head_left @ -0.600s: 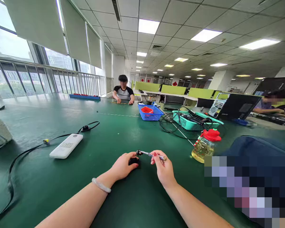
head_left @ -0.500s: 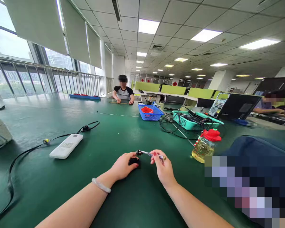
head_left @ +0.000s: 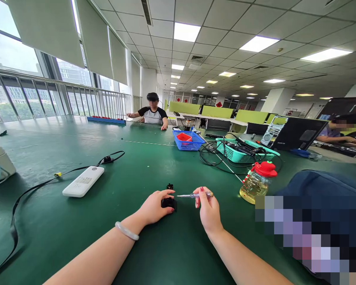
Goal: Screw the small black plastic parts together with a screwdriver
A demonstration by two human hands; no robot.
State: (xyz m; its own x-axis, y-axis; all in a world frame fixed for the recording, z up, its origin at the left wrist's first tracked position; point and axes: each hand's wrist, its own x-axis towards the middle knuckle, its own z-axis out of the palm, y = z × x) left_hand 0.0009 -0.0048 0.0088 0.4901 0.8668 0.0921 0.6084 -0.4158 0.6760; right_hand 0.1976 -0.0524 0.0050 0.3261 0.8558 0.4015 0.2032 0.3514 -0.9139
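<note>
My left hand (head_left: 154, 206) rests on the green table (head_left: 77, 221) with its fingers closed over a small black part (head_left: 169, 203). A second small black piece (head_left: 169, 186) lies on the table just beyond it. My right hand (head_left: 207, 209) pinches a thin screwdriver (head_left: 194, 195) with a clear handle, held level, its metal tip pointing left toward the black part but apart from it.
A white remote (head_left: 83, 181) and a black cable (head_left: 32, 190) lie to the left. A jar with a red lid (head_left: 256, 183) stands to the right, beside a dark blue bag (head_left: 323, 190). Blue basket (head_left: 187, 141) and teal basket (head_left: 240, 151) sit farther back. Other people sit at the far tables.
The screwdriver has drawn back to the right, away from the small black piece, which now lies on the table. The person across has reached one arm out to the side.
</note>
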